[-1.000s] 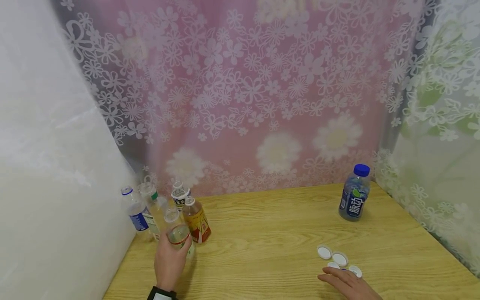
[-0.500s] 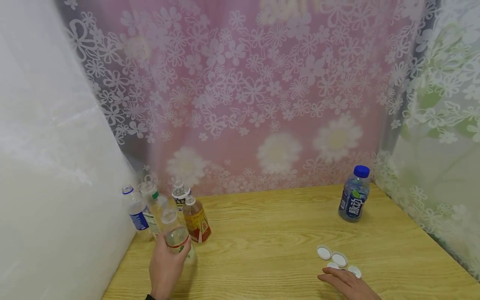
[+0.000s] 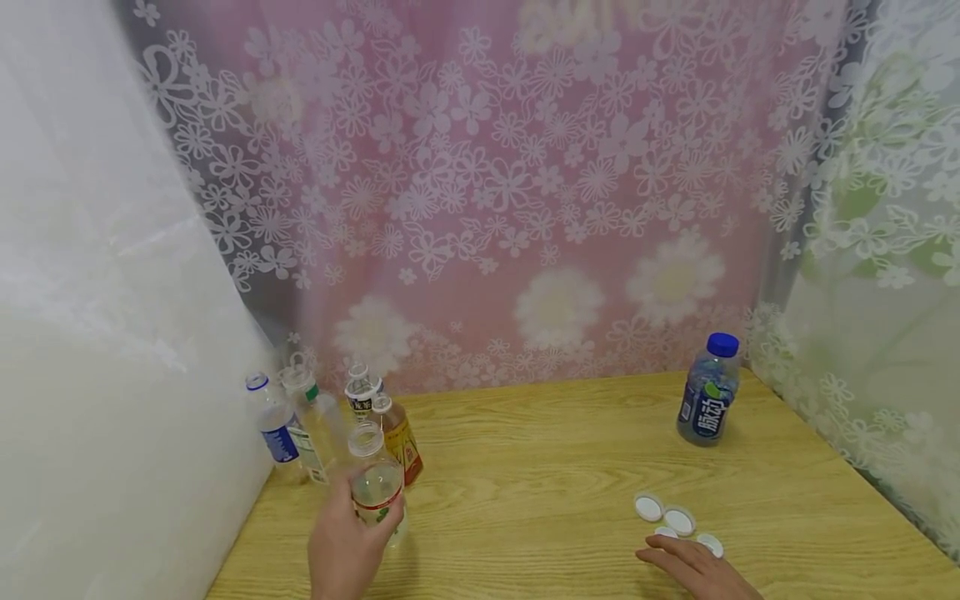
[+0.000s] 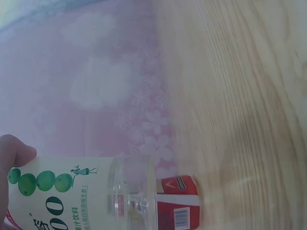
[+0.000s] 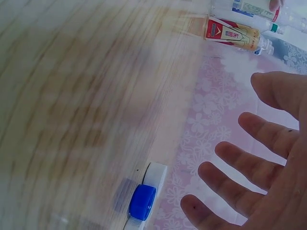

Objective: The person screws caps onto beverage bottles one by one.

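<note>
My left hand (image 3: 347, 533) grips a clear, uncapped plastic drink bottle (image 3: 378, 483) round its upper part. The bottle stands upright close over the table. In the left wrist view, its white label (image 4: 62, 191) shows green fruit, and a red label shows beyond its clear base. At the lower right, my right hand (image 3: 696, 568) is held over several bottle caps with nothing in its grasp. Its fingers are spread and relaxed in the right wrist view. White caps (image 3: 679, 521) lie on the table beside it; a blue cap (image 5: 143, 202) appears below the fingers.
Behind the left hand stand uncapped bottles: a blue-labelled one (image 3: 281, 442), one with a green neck ring (image 3: 307, 417), a black-and-white-labelled one (image 3: 362, 402) and a yellow-and-red-labelled one (image 3: 405, 450). A blue-capped bottle (image 3: 707, 400) stands back right. Curtain (image 3: 480, 208) closes the back.
My left hand has moved the held bottle to the right, away from the grouped bottles and slightly nearer. The right hand stays in place over the caps.
</note>
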The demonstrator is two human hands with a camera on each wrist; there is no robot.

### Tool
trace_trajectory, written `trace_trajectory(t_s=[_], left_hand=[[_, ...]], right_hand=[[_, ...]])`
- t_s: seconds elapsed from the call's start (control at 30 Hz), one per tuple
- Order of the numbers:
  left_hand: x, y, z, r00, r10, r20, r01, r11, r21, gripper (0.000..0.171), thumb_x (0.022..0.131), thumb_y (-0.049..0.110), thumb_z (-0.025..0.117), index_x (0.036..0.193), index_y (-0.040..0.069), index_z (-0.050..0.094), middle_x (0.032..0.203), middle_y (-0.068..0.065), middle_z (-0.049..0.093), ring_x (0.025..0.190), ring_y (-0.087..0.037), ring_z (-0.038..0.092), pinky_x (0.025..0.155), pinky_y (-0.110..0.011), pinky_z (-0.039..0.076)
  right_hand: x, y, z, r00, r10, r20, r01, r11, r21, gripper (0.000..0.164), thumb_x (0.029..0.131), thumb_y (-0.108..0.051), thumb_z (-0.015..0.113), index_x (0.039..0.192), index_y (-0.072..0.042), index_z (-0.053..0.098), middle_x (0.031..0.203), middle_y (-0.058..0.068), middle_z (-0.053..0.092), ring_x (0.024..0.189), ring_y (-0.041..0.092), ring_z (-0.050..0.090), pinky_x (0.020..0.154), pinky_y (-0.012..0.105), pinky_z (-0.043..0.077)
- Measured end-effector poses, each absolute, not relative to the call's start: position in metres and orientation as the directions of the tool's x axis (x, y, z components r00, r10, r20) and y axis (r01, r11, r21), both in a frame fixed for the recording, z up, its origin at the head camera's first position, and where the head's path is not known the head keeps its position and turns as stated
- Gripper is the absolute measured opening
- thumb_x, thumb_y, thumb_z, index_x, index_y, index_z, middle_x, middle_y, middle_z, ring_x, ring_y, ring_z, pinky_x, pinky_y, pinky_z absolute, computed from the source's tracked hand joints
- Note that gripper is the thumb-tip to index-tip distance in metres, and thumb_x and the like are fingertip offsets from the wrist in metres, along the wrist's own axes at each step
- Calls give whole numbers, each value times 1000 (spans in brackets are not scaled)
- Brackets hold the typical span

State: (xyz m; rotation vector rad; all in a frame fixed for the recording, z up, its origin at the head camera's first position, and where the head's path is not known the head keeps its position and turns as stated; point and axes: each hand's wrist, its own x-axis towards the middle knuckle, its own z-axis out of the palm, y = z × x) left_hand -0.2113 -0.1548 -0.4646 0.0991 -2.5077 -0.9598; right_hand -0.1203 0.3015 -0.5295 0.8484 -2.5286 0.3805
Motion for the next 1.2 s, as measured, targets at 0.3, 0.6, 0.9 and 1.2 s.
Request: trace_trajectory(t_s=[0.3,0.6,0.9,1.2], left_hand=[[-190,-135,-455,-895,-121,430,188,772,607,59,73,36,89,122,20,61,99,5,71,85,-15,69,69,-39,55],[-176,-119,-458,-858,36,512,357,758,545,60,68,38,92,119,25,63,97,15,67,81,-1,63,65,-27,53],[-174,-111,-465,-709,318,630,684,529,502,55,75,38,88,118,16,62,96,15,67,79,4,62,66,-21,53],[-169,-103,-444,-815,515,266,513,426,745,50,82,38,82,119,11,61,98,10,70,84,1,65,72,-27,55]], right_hand=[[-121,304,-529,-752,-482,449,-594,791,-146,60,79,-39,83,132,-22,63,125,2,63,106,12,61,68,25,51],[-122,299,-528,-727,-451,518,-551,833,-47,50,79,-38,84,124,-24,68,117,-1,67,98,11,63,68,27,52],[-125,299,-524,-748,-443,495,-535,843,-55,50,80,-39,83,125,-24,67,118,-1,66,98,12,63,68,29,53],[-126,295,-515,-803,-402,439,-495,861,-117,48,86,-41,78,129,-26,65,124,-1,65,104,16,64,69,30,53]])
